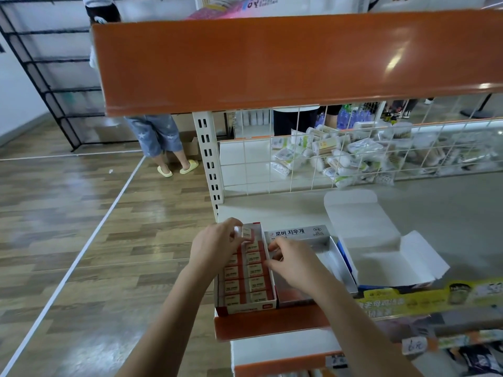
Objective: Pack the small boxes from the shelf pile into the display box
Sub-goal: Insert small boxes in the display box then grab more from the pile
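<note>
The left hand [215, 247] pinches one small box [247, 232] with its fingers [236, 232] clamped on it, right over the far end of the red display box [246, 306], I think so it can drop into the last gap. Just below those fingers, the other small boxes [254, 276] sit in two neat rows. The right hand [295, 261] rests on the silver box [325, 247] beside it, fingers curled on the rim, maybe to hold it steady

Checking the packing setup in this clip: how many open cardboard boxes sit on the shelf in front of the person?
3: the red display box at left, filled with small boxes; the silver box beside it; the white open carton at right. Others may be hidden.
</note>
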Tool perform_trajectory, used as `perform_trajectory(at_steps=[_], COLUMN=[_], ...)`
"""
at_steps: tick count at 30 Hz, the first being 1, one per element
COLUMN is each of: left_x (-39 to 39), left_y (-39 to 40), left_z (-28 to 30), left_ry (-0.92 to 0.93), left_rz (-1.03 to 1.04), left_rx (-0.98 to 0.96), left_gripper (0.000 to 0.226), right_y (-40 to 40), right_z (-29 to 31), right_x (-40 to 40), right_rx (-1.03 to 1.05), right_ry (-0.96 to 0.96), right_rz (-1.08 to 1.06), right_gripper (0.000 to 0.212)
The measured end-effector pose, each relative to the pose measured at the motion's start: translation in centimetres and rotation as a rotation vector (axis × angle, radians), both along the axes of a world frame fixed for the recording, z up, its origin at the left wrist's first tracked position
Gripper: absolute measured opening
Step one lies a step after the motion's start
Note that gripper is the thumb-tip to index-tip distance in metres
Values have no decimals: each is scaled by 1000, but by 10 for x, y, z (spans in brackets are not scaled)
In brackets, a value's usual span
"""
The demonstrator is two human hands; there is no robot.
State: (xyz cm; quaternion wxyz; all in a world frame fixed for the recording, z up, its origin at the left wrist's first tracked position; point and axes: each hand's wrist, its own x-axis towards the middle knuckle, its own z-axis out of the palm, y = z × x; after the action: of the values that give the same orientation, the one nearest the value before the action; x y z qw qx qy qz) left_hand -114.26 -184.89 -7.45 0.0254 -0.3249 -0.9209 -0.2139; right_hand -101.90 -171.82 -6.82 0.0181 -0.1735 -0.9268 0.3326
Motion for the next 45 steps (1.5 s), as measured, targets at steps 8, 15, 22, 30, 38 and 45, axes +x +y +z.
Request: perform_trajectory(at_steps=[8,15,22,30,38,45], left_x=[-3,-1,7,11,9,10], left_y=[7,19,20,22,20,25], left_z=[-1,-1,-8,-10,-2,25], left_ry=[76,75,101,144,109,79], left_rz=[-45,-60,42,73,-4,-33], left_rx=[-31,-50,-34,-164,-277,-343], left_gripper=[39,40,29,23,25,27], right_y=[-3,-4,-3,0,2,10], right_z=[2,3,3,-2,-4,16], right_x=[1,0,2,1,0,-2], right_rx=[-3,29,7,-7,8,79], right_ry=[-18,-27,-26,-7,-21,-70], right_rz=[-10,-17,-14,-17,-4,64], right_gripper=[31,30,31,29,32,20])
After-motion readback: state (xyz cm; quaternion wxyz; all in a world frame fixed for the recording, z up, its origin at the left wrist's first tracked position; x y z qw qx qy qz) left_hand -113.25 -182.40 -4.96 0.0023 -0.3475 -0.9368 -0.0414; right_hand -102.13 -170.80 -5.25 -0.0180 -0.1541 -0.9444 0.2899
